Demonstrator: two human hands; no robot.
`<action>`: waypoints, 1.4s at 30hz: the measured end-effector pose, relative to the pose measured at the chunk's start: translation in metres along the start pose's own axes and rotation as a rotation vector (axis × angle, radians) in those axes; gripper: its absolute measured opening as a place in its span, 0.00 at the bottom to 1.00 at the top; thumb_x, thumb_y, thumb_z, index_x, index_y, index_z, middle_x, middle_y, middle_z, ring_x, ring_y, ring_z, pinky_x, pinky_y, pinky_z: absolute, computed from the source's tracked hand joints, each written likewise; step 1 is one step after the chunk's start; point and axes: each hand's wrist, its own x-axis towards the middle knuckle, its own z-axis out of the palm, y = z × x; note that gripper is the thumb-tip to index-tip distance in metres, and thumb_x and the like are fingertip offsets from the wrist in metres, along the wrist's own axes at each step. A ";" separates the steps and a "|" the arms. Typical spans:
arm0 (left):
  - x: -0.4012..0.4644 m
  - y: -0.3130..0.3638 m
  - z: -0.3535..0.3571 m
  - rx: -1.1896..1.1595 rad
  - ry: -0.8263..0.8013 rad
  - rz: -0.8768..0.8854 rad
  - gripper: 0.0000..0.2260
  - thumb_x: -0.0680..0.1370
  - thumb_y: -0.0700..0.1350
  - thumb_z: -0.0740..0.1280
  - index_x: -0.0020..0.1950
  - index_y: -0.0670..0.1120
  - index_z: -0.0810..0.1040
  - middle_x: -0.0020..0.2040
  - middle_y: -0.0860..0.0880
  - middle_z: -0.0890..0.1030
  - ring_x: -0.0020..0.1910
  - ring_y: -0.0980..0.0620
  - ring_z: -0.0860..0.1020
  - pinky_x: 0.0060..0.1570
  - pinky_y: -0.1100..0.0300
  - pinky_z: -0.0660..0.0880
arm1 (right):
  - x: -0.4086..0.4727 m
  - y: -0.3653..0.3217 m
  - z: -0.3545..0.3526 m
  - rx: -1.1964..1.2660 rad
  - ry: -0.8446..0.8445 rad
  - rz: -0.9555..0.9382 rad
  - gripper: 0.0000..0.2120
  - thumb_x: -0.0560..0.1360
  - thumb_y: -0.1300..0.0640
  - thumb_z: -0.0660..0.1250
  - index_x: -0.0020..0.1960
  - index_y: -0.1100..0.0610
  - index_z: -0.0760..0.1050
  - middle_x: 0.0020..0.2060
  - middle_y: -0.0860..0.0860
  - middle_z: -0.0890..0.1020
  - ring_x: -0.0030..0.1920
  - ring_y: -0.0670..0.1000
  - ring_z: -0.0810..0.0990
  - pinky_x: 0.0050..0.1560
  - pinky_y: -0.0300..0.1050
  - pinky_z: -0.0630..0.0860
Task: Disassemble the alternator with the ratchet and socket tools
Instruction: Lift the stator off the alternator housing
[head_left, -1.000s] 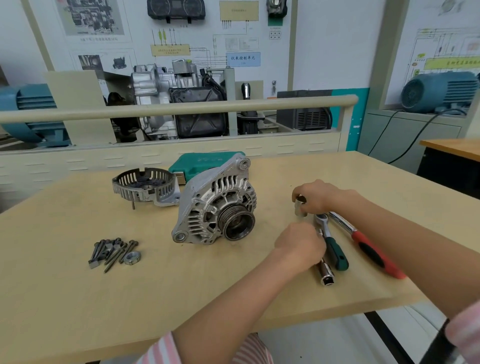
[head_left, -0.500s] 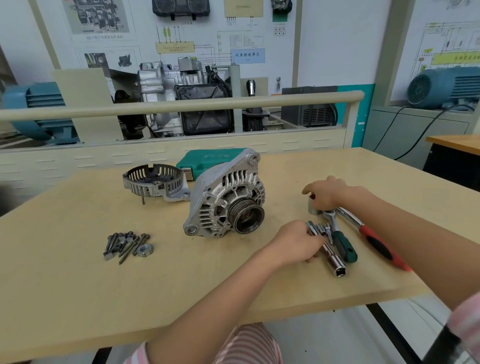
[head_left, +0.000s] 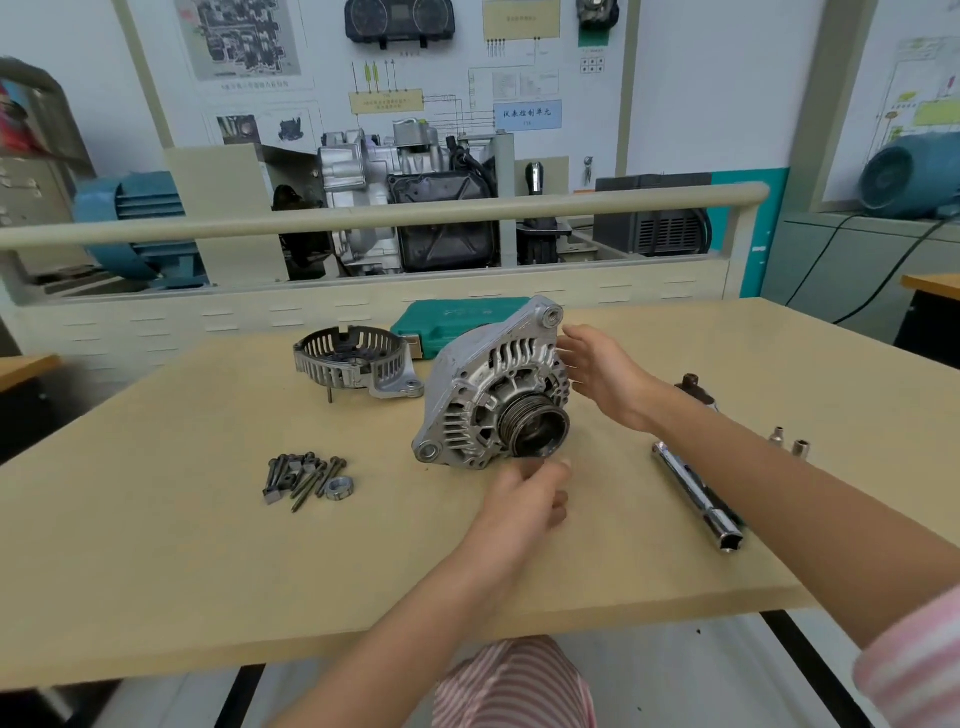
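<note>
fingers (head_left: 574, 338) of the right hand (head_left: 605, 374) are straight and spread wide, holding nothing, just beside the right flank of the ribbed silver cast-metal alternator (head_left: 493, 389); whether they touch it i cannot tell. fingers of the left hand (head_left: 524, 493) are loosely bent and holding nothing, their tips at the lower rim of the alternator's dark grooved pulley (head_left: 535, 428).

the alternator stands tilted on the pale wooden table (head_left: 156, 545), pulley facing the person. it looks heavy, rigid and hard-edged, likely to rock on its mounting ears, so i judge the best hold is two-handed on the finned housing, not on the pulley, which may spin.

behind and to the left of the alternator lies the slotted grey metal end cover (head_left: 358, 361), already off; behind the alternator sits a teal plastic tool case (head_left: 457, 322). to the right of the alternator lies a long chrome socket extension bar (head_left: 696, 493). in front and to the left of the alternator is a small heap of dark bolts (head_left: 301, 473) with a nut (head_left: 339, 487). beyond the bar, well right of the alternator, stand two small silver sockets (head_left: 789, 441).
</note>
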 end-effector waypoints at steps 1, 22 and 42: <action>-0.001 0.000 -0.003 -0.160 0.004 -0.041 0.06 0.78 0.46 0.64 0.52 0.45 0.72 0.50 0.46 0.75 0.53 0.50 0.77 0.57 0.57 0.75 | 0.001 0.002 0.009 0.021 -0.012 -0.036 0.20 0.80 0.48 0.50 0.63 0.57 0.72 0.61 0.54 0.77 0.62 0.54 0.74 0.67 0.51 0.66; 0.052 0.017 -0.104 -0.110 0.219 0.094 0.23 0.80 0.56 0.59 0.73 0.53 0.57 0.56 0.44 0.77 0.52 0.46 0.79 0.58 0.50 0.74 | -0.017 0.026 0.027 -0.201 0.475 0.013 0.29 0.75 0.37 0.56 0.61 0.62 0.67 0.61 0.58 0.71 0.53 0.55 0.73 0.47 0.46 0.65; 0.072 0.014 -0.118 -0.043 0.075 0.050 0.21 0.79 0.61 0.56 0.56 0.45 0.74 0.42 0.44 0.76 0.34 0.50 0.76 0.33 0.59 0.74 | -0.006 0.050 0.032 0.290 0.311 -0.105 0.12 0.78 0.50 0.61 0.41 0.55 0.75 0.24 0.42 0.79 0.25 0.38 0.77 0.22 0.31 0.69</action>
